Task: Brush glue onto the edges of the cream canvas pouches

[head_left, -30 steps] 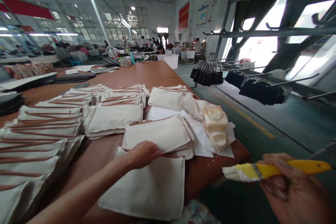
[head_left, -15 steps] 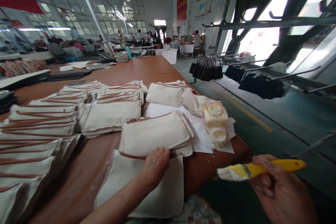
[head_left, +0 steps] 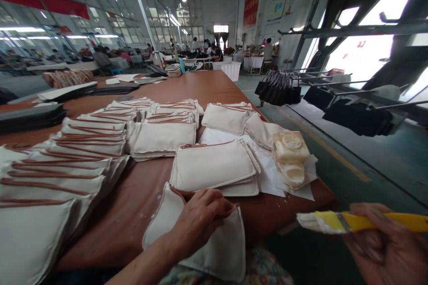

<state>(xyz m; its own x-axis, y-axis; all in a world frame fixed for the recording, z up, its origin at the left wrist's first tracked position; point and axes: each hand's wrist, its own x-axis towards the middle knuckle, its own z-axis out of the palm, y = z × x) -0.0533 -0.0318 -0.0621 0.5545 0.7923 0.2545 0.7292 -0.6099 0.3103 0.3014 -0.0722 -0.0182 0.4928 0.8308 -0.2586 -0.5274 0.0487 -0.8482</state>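
Note:
My left hand (head_left: 200, 219) lies on a cream fabric pouch (head_left: 220, 249) at the near table edge, fingers curled and gripping its top edge. Beyond it sits a small stack of similar pouches (head_left: 214, 167) with brown zip trim. My right hand (head_left: 388, 249) is closed around the yellow handle of a flat brush (head_left: 337, 221), held off the table's right side with the pale bristles pointing left. A glue-caked container (head_left: 290, 158) stands on white paper (head_left: 267, 173) near the table's right edge.
Rows of overlapped cream pouches (head_left: 83, 151) cover the left of the brown table (head_left: 140, 191). Dark sheet stacks (head_left: 30, 118) lie at far left. Black bags (head_left: 279, 91) hang on metal racks at right over the green floor. People work at distant tables.
My left hand has drawn the nearest pouch toward me and bunched its top edge. The brush in my right hand has stayed about level. The view shifted slightly left.

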